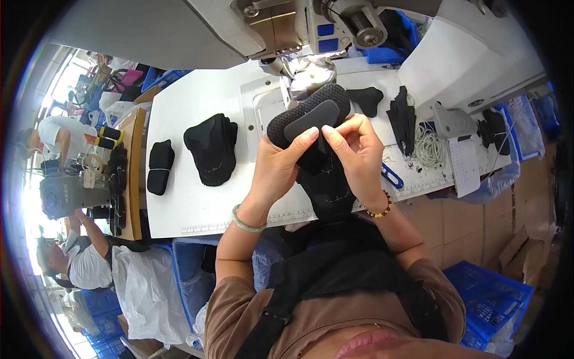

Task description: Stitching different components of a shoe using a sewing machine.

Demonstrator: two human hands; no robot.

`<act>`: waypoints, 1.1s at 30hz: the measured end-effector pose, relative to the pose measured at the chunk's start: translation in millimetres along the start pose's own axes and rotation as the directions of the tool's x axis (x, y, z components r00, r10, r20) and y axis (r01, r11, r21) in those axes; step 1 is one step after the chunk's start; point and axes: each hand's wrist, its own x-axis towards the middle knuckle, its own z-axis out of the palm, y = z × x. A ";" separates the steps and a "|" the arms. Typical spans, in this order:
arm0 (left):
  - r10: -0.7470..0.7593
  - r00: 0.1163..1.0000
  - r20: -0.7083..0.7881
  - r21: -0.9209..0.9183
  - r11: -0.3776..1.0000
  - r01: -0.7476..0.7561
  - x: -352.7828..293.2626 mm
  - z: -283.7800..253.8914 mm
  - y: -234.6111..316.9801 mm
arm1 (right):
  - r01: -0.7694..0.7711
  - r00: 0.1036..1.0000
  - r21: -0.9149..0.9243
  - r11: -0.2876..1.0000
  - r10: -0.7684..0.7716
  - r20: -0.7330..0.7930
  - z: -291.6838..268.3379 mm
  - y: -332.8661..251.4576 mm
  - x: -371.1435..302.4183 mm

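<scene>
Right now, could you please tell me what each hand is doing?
Left hand: closed around the black mesh shoe upper, thumb on its grey patch.
Right hand: fingertips pinching the same upper.

White worktable (pixel 197 197), ruler strip along near edge. On it: small black fabric piece (pixel 159 167) at left, larger black fabric stack (pixel 211 148) just right of it, black cut piece (pixel 366 99) far centre, black strips (pixel 402 119), white cord coil (pixel 427 148), blue tool (pixel 391 176) at right.

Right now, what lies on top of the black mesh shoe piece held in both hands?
A dark grey flat patch lies on the black mesh shoe piece. The left hand and right hand cover its lower edge.
</scene>
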 end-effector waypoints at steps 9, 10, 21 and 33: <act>0.010 1.000 0.006 0.040 0.999 -0.010 0.1 3.0 3.5 | 0.003 1.000 -0.023 1.000 -0.003 0.004 -1.4 -0.2 1.4; 0.008 1.000 0.005 0.039 0.999 -0.008 0.1 2.7 3.8 | 0.001 1.000 -0.024 1.000 -0.001 0.004 -2.1 0.2 1.3; -0.024 0.995 -0.096 0.031 0.999 0.027 3.3 2.9 33.6 | 0.822 0.495 -0.562 0.091 -0.601 0.627 -59.3 5.3 46.4; -0.005 0.990 -0.139 0.013 1.000 0.007 1.2 1.1 43.3 | 0.912 0.232 -0.400 -0.084 -0.700 0.675 -31.3 -8.4 63.2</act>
